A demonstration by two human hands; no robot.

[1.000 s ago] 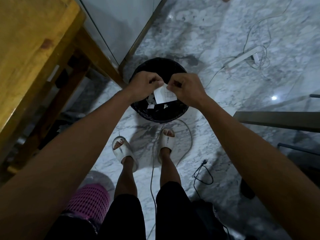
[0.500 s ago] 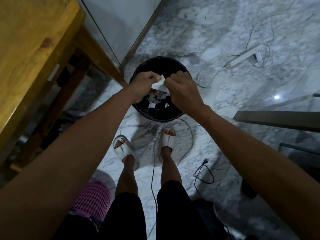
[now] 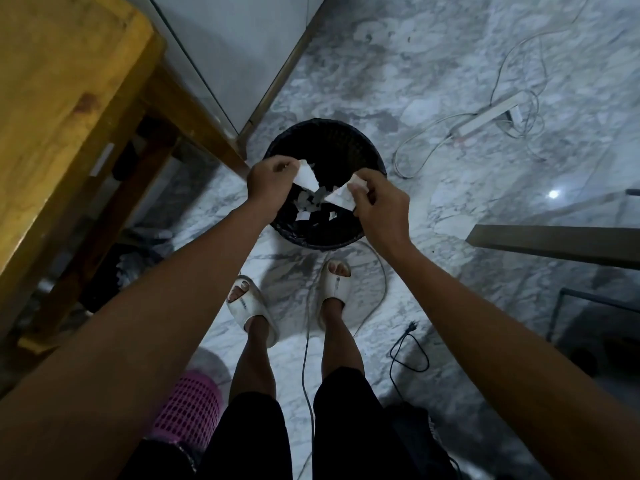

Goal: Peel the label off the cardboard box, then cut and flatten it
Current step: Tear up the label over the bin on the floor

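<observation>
Left hand [image 3: 268, 180] fingers pinch white torn label piece [image 3: 306, 176]; right hand [image 3: 379, 202] fingers pinch second piece [image 3: 341, 199]. Both held apart above black waste bin [image 3: 367, 150]; white scraps [image 3: 308, 206] inside.

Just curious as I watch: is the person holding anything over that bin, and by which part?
Yes. The left hand pinches one paper scrap by its upper corner; the right hand pinches another scrap by its upper right end.

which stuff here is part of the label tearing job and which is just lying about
In use:
left hand holding a label piece
right hand holding another label piece
black bin with scraps

Lying about:
power strip
black cable
pink basket
wooden table
</observation>
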